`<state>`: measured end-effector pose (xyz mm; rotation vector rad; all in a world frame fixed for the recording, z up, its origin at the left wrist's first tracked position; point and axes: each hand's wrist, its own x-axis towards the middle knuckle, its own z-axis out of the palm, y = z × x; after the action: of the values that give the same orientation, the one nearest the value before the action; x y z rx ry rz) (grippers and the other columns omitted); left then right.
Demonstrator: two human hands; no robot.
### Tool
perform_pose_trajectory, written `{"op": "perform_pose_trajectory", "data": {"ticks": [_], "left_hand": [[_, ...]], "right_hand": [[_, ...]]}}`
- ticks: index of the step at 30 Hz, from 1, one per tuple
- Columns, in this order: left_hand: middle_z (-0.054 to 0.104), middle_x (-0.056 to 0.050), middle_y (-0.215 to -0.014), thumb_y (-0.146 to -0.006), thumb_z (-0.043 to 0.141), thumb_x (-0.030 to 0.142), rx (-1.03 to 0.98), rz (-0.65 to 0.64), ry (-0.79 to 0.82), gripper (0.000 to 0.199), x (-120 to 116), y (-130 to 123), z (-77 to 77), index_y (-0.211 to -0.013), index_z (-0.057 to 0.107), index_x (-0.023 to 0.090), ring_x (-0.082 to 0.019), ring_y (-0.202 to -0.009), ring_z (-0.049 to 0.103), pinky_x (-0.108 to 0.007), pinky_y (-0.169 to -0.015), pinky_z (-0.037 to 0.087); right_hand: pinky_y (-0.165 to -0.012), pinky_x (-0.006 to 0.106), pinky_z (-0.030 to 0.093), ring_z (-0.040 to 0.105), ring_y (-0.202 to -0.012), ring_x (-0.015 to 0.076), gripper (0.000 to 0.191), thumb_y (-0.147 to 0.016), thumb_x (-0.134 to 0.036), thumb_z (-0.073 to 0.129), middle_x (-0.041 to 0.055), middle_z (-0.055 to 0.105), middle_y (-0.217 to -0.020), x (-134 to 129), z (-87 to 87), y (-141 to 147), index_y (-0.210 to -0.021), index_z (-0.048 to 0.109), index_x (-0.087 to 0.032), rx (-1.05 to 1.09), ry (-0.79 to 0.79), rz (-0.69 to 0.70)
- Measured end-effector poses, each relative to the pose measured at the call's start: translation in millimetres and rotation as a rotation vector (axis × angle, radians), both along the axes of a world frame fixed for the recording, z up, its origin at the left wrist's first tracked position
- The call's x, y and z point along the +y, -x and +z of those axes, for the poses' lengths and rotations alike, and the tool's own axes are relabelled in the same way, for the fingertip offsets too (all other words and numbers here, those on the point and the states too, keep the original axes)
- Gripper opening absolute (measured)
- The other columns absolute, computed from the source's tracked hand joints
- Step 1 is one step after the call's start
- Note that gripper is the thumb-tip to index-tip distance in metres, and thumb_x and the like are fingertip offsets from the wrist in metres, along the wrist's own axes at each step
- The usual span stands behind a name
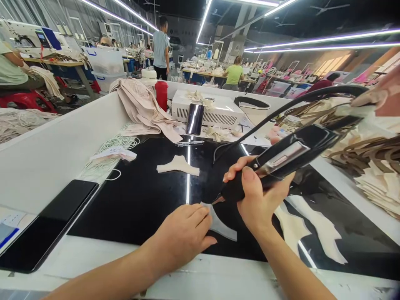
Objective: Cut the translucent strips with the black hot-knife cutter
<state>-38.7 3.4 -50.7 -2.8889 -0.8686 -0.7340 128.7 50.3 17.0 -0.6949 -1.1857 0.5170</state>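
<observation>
Right hand (261, 198): closed around a black handheld tool (281, 156) with a silver panel; the tip is held at the far end of a grey-white fabric piece (224, 228), contact not discernible. Left hand (184, 233): half curled, fingertips laid over the left side of that piece; whether it is pinched or merely pressed cannot be told. The piece is placed on the near part of a glossy black board (131, 204) and partly covered by the left hand.

On the board: one cream cutout (178, 165), toward the far side; two wavy pale cutouts (321, 227), toward the right edge. Over its far right part a black cable (265, 116) is arched; the surface there is partly hidden by tool and right hand.

Left of the board: dark phone (50, 227); pale cord bundle (109, 143), at its edge.

Beyond the board: folded beige cloth (140, 106); red container (161, 96); vented white box (218, 112).

The board is laid on a white tabletop (218, 275). Farther beyond it, a workshop is lit by ceiling tubes (204, 21); a standing person (161, 48) is seen.
</observation>
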Motion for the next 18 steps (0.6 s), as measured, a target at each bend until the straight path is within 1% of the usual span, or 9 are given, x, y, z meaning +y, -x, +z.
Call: {"op": "perform_pose_trajectory", "data": {"ticks": [5, 11, 18], "left_hand": [[0.070, -0.011, -0.120, -0.100, 0.061, 0.043, -0.002, 0.001, 0.005, 0.036, 0.0, 0.4, 3.4, -0.117, 0.062, 0.012, -0.025, -0.115, 0.066, -0.039, -0.096, 0.057], [0.070, -0.012, -0.121, -0.100, 0.060, 0.042, -0.008, -0.001, -0.009, 0.036, 0.4, 0.4, 3.5, -0.118, 0.062, 0.011, -0.025, -0.114, 0.067, -0.039, -0.095, 0.058], [0.071, -0.012, -0.124, -0.103, 0.055, 0.041, -0.020, -0.010, -0.039, 0.036, 1.1, 1.4, 2.3, -0.117, 0.064, 0.010, -0.025, -0.114, 0.067, -0.039, -0.097, 0.058]], "right_hand": [[-0.055, 0.030, 0.056, 0.064, -0.058, 0.0127, 0.039, -0.087, -0.026, 0.074, -0.0073, 0.065, -0.084, -0.1, 0.1, 0.0, -0.112, 0.045, -0.032, 0.028, 0.001, 0.014], [-0.054, 0.030, 0.056, 0.063, -0.055, 0.0129, 0.036, -0.088, -0.023, 0.072, -0.0069, 0.064, -0.082, -0.4, 0.2, 1.3, -0.113, 0.047, -0.032, 0.030, 0.009, 0.005], [-0.053, 0.029, 0.055, 0.063, -0.056, 0.0126, 0.042, -0.087, -0.029, 0.075, -0.0076, 0.065, -0.082, -1.3, 1.3, 6.7, -0.115, 0.045, -0.032, 0.081, 0.012, 0.057]]}}
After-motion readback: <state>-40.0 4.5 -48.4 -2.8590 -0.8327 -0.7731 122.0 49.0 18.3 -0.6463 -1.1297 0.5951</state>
